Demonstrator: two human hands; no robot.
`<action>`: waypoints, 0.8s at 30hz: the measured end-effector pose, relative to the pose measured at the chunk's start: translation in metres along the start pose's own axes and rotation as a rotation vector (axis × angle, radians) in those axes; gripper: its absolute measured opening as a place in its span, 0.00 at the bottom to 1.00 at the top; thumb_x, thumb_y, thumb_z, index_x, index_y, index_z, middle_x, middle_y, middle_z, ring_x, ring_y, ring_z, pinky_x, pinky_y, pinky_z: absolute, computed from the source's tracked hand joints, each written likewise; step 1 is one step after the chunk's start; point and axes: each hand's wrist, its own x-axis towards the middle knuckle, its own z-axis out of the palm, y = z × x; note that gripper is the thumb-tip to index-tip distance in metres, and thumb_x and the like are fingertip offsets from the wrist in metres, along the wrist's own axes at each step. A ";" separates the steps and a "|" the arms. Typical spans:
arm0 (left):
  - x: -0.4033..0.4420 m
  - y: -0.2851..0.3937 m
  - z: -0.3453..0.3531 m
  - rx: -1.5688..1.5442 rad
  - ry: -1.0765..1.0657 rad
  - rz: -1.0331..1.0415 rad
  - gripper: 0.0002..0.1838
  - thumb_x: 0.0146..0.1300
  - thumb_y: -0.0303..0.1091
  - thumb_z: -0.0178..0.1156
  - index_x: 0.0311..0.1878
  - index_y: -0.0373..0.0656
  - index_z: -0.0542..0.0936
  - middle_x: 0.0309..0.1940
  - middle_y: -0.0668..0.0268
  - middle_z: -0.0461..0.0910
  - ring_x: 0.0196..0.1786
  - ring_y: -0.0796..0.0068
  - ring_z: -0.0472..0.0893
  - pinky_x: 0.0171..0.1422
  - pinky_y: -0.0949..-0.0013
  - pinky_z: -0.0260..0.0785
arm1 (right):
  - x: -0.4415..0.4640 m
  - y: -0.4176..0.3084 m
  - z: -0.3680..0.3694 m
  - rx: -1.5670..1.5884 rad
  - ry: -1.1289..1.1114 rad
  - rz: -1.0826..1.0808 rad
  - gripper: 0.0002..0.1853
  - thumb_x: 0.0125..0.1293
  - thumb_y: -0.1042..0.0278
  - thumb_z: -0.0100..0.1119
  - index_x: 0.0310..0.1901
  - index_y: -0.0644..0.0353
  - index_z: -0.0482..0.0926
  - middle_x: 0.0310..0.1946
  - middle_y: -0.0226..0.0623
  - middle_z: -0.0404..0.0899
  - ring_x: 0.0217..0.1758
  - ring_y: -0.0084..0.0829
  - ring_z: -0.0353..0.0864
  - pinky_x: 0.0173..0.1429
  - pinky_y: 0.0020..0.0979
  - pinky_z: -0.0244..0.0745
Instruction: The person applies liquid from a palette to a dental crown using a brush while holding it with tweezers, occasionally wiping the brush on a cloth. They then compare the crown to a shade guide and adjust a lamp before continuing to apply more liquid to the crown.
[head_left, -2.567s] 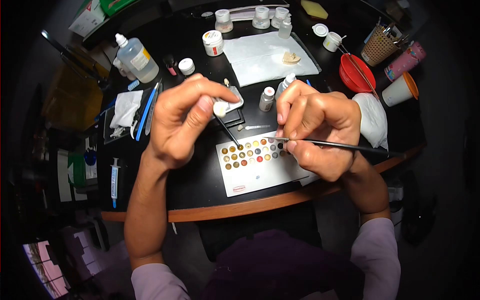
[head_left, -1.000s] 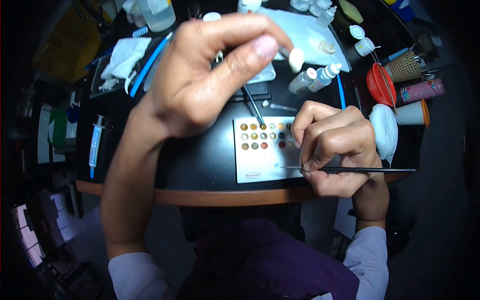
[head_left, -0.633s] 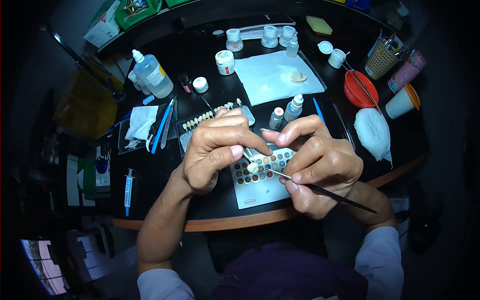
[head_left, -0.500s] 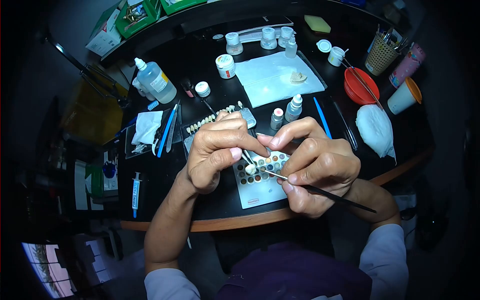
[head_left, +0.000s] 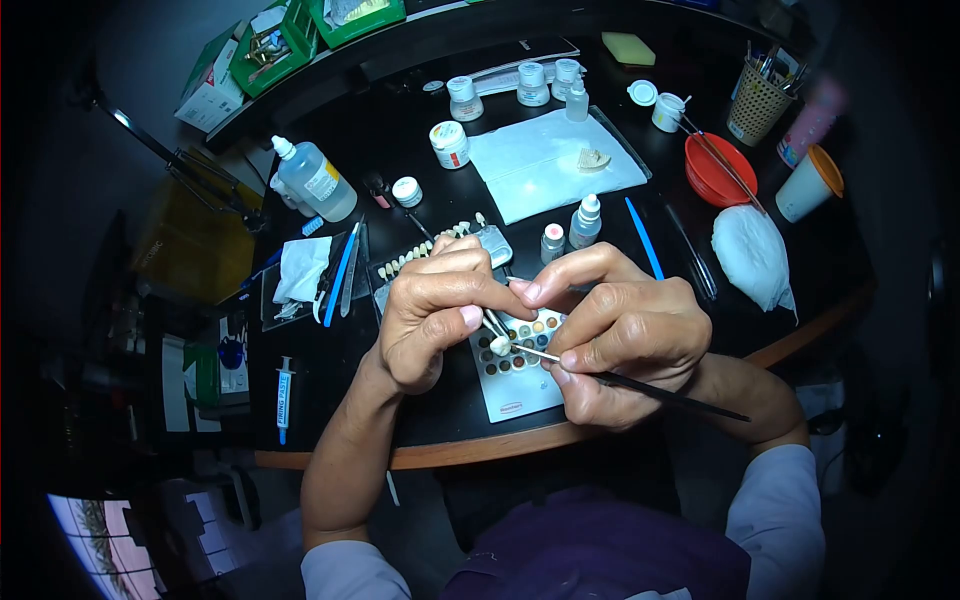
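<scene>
My left hand [head_left: 432, 318] is closed around metal tweezers [head_left: 491, 321], whose tips hold a small white dental crown [head_left: 500, 346]. From the right, my right hand [head_left: 635, 340] pinches a thin dark-handled brush [head_left: 665, 396]. The brush tip is at the crown's right side; whether it touches cannot be made out. My two index fingers meet or nearly meet above the crown. Below them lies a white palette [head_left: 520, 402] with rows of coloured stain wells, partly covered by my hands. A tooth shade guide [head_left: 415, 261] sits just behind my left hand.
A white sheet [head_left: 525, 190] lies behind, with jars near it. Dropper bottles [head_left: 586, 220] stand beyond my right hand. At right are a red bowl [head_left: 705, 185], a white cotton pad [head_left: 750, 255] and a cup [head_left: 805, 190]. A paste syringe [head_left: 284, 400] lies at left.
The brush tip has moved left, up to the crown. My right hand has shifted slightly left with it. The whole view has turned a little; my left hand keeps its hold.
</scene>
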 end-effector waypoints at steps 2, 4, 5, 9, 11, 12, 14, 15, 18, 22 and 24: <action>0.000 0.000 0.000 0.003 0.002 0.004 0.26 0.61 0.47 0.54 0.44 0.37 0.93 0.21 0.65 0.73 0.31 0.71 0.67 0.46 0.60 0.56 | 0.000 -0.001 -0.001 -0.003 -0.002 0.005 0.06 0.51 0.83 0.72 0.28 0.62 0.83 0.29 0.36 0.88 0.54 0.47 0.91 0.54 0.40 0.88; 0.000 -0.002 -0.001 0.013 -0.003 0.012 0.25 0.61 0.46 0.54 0.44 0.37 0.93 0.21 0.64 0.73 0.31 0.70 0.67 0.46 0.60 0.56 | 0.000 -0.002 -0.002 -0.006 -0.009 0.018 0.07 0.51 0.83 0.72 0.29 0.62 0.84 0.29 0.36 0.88 0.54 0.47 0.91 0.54 0.39 0.88; 0.000 -0.002 -0.001 0.012 -0.004 0.012 0.25 0.61 0.46 0.54 0.44 0.37 0.93 0.21 0.64 0.73 0.31 0.70 0.67 0.45 0.60 0.56 | 0.001 -0.002 -0.002 -0.004 -0.007 0.019 0.07 0.51 0.83 0.72 0.29 0.62 0.84 0.29 0.36 0.88 0.54 0.47 0.91 0.54 0.39 0.88; -0.001 -0.003 -0.001 0.006 -0.001 0.010 0.25 0.61 0.46 0.54 0.44 0.36 0.93 0.22 0.64 0.73 0.31 0.70 0.68 0.44 0.60 0.57 | 0.001 -0.003 -0.002 0.000 -0.008 0.023 0.07 0.50 0.84 0.72 0.30 0.62 0.84 0.30 0.37 0.88 0.54 0.46 0.91 0.53 0.39 0.88; -0.001 -0.002 0.000 -0.005 0.006 0.001 0.25 0.60 0.45 0.54 0.45 0.36 0.93 0.21 0.64 0.73 0.31 0.70 0.68 0.44 0.61 0.58 | 0.001 -0.002 -0.001 0.001 -0.002 0.018 0.07 0.50 0.84 0.71 0.30 0.62 0.84 0.29 0.36 0.88 0.54 0.46 0.91 0.53 0.39 0.88; -0.001 0.000 0.001 -0.013 0.010 -0.009 0.25 0.60 0.45 0.54 0.45 0.35 0.93 0.21 0.63 0.73 0.31 0.70 0.68 0.44 0.61 0.58 | 0.001 -0.002 -0.001 0.001 0.007 0.015 0.07 0.50 0.84 0.71 0.30 0.62 0.84 0.29 0.36 0.88 0.54 0.46 0.91 0.53 0.39 0.88; -0.001 0.000 0.001 -0.011 0.008 -0.008 0.25 0.60 0.45 0.55 0.45 0.35 0.93 0.21 0.63 0.73 0.31 0.70 0.68 0.43 0.61 0.59 | 0.001 -0.002 -0.001 -0.002 0.005 0.011 0.08 0.49 0.84 0.71 0.29 0.62 0.84 0.29 0.36 0.88 0.54 0.46 0.91 0.53 0.39 0.89; -0.001 -0.002 -0.001 -0.001 0.001 0.002 0.25 0.60 0.45 0.55 0.45 0.35 0.93 0.21 0.63 0.73 0.31 0.70 0.68 0.43 0.61 0.59 | 0.002 -0.003 -0.002 -0.006 -0.005 0.013 0.08 0.49 0.84 0.71 0.29 0.61 0.83 0.29 0.36 0.88 0.53 0.46 0.91 0.53 0.39 0.89; -0.002 -0.003 -0.001 0.000 0.004 0.009 0.25 0.60 0.45 0.55 0.45 0.35 0.92 0.22 0.63 0.73 0.31 0.69 0.68 0.42 0.61 0.59 | 0.002 -0.003 0.000 -0.003 -0.001 0.012 0.08 0.49 0.84 0.71 0.28 0.61 0.83 0.29 0.35 0.87 0.53 0.46 0.91 0.52 0.39 0.88; -0.001 -0.001 0.000 -0.011 0.008 -0.006 0.25 0.60 0.45 0.55 0.45 0.35 0.92 0.22 0.62 0.74 0.31 0.69 0.69 0.43 0.61 0.60 | 0.001 -0.002 0.000 -0.016 -0.001 0.006 0.08 0.48 0.84 0.70 0.27 0.60 0.82 0.28 0.34 0.87 0.52 0.46 0.92 0.51 0.38 0.88; -0.002 -0.001 0.000 -0.005 0.008 -0.002 0.25 0.60 0.45 0.55 0.45 0.35 0.92 0.22 0.62 0.74 0.31 0.69 0.69 0.43 0.61 0.60 | 0.000 -0.001 0.000 -0.002 -0.002 0.009 0.08 0.48 0.84 0.70 0.27 0.60 0.82 0.28 0.34 0.87 0.52 0.46 0.92 0.50 0.38 0.88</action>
